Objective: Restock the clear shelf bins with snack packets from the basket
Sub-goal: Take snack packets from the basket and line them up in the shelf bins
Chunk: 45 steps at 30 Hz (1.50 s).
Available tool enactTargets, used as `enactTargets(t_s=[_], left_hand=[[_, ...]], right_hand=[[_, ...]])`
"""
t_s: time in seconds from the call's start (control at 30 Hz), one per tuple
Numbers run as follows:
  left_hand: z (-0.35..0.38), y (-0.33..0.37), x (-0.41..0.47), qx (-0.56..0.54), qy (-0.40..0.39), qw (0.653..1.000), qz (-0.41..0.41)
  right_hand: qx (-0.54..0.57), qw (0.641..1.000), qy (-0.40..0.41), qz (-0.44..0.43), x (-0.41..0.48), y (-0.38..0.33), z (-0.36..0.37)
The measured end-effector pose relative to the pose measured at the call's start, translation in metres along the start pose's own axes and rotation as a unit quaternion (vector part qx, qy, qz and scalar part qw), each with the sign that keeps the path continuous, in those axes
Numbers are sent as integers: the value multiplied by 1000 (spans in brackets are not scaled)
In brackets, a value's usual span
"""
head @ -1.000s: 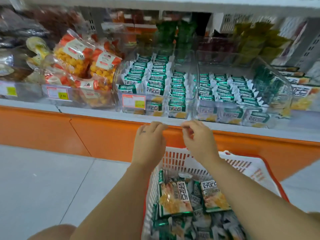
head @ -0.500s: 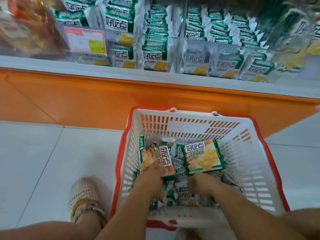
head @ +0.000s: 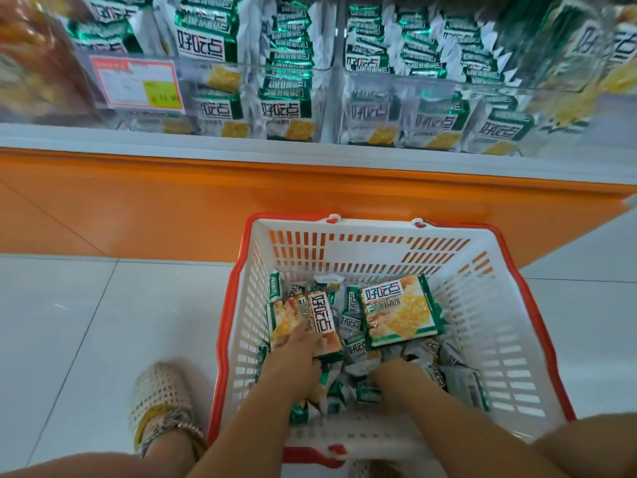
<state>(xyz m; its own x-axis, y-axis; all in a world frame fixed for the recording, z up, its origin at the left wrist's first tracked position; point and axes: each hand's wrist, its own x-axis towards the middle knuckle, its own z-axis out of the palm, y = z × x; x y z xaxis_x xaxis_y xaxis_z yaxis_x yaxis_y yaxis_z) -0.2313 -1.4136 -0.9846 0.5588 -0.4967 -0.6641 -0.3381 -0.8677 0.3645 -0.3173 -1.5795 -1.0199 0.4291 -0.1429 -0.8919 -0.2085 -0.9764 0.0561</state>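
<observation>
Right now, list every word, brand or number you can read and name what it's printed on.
"好吃点": right large packet lying in the basket.
"好吃点": left large packet in the basket, text turned sideways.
"好吃点": shelf packets standing in the clear shelf bins.
"16": yellow patch of the price tag; the digits after it are blurred.
Smaller print on packets and tag: too blurred to read.

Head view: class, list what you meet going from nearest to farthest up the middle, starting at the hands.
The left hand and right hand → two large packets → basket far wall → orange shelf base → white shelf edge → clear bins.
</observation>
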Motion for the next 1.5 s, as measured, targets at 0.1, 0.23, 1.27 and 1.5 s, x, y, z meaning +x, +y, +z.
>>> enactTargets(t_s=[0.1,0.23,1.27,1.5], left_hand=[[-9,9,0,-3,-8,1000,20],[-32,18,-9,-124,16,992,16],[-330,40,-141,-1,453,874,175],[-343,20,-115,-1,453,875,168]], right_hand=[[55,998,-12,-9,-14,8,-22],[93,994,40,-44,-61,13,-85],[310,650,643,-263,-214,-72,-298],[294,673,625,-265,-192,-81,-313]])
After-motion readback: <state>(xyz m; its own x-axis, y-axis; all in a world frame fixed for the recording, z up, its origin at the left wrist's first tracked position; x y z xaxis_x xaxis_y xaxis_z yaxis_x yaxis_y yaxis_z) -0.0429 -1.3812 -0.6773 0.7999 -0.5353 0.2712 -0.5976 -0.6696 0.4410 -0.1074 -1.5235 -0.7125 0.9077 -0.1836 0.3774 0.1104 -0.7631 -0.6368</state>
